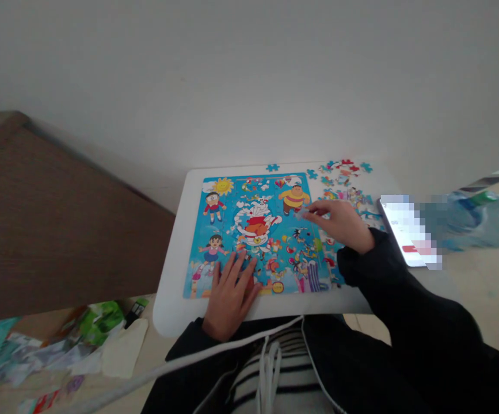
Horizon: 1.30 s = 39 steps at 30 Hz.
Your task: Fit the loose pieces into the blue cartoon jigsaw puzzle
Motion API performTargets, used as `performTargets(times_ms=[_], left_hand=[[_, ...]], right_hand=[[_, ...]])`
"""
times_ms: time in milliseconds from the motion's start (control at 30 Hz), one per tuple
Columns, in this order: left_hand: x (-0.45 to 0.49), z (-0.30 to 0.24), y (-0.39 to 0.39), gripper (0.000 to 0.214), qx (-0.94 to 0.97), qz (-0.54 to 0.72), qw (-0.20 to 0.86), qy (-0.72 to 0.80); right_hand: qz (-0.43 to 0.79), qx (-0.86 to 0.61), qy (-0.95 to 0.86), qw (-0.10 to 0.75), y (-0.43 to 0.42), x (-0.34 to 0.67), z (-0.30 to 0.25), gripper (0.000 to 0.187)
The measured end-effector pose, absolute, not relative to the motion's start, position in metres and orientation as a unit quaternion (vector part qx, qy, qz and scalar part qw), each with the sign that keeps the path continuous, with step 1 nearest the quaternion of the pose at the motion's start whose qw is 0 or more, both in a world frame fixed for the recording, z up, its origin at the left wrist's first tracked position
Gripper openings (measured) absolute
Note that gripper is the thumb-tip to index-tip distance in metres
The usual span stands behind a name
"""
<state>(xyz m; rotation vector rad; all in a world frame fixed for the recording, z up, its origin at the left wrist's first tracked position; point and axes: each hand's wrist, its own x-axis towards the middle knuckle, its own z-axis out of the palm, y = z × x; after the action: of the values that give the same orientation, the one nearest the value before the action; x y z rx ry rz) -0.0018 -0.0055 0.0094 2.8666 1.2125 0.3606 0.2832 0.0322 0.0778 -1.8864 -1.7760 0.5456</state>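
A blue cartoon jigsaw puzzle board [227, 221] lies flat on a small white table [174, 270]. My left hand [232, 290] rests on its lower left part, palm down with the fingers spread. Over the right side of the board, near the figure in the yellow shirt, my right hand [338, 221] pinches a small pale puzzle piece [301, 213] between thumb and fingertips. Loose puzzle pieces [346, 167] lie in a heap to the right of the board, partly behind my right hand and sleeve. One blue piece [272, 167] sits above the board's top edge.
A phone [407, 230] with a lit screen lies at the table's right side. Beyond it are clear plastic bottles [486, 218]. A brown wooden panel [68, 224] stands on the left, with bags and paper [102, 325] on the floor below. A white wall rises behind the table.
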Motion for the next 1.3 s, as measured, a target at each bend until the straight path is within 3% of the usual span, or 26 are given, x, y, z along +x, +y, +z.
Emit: performTargets(times_ms=[100, 167, 333, 900, 1300], left_hand=[[-0.002, 0.008, -0.005, 0.043, 0.915, 0.117, 0.0, 0.385], [-0.003, 0.008, -0.005, 0.043, 0.915, 0.117, -0.002, 0.385], [-0.004, 0.008, -0.004, 0.043, 0.917, 0.11, -0.009, 0.384], [-0.003, 0.009, -0.003, 0.042, 0.916, 0.122, -0.01, 0.382], [-0.002, 0.01, -0.003, 0.041, 0.913, 0.122, -0.001, 0.389]], right_hand=[[0.167, -0.71, -0.627, 0.274, 0.073, 0.311, 0.083, 0.024], [0.212, -0.717, -0.604, 0.276, 0.105, 0.327, 0.075, 0.026], [0.263, -0.723, -0.595, 0.233, 0.156, 0.35, 0.043, 0.029], [0.238, -0.717, -0.606, 0.249, 0.161, 0.35, 0.025, 0.033], [0.221, -0.728, -0.592, 0.268, 0.16, 0.342, 0.028, 0.019]])
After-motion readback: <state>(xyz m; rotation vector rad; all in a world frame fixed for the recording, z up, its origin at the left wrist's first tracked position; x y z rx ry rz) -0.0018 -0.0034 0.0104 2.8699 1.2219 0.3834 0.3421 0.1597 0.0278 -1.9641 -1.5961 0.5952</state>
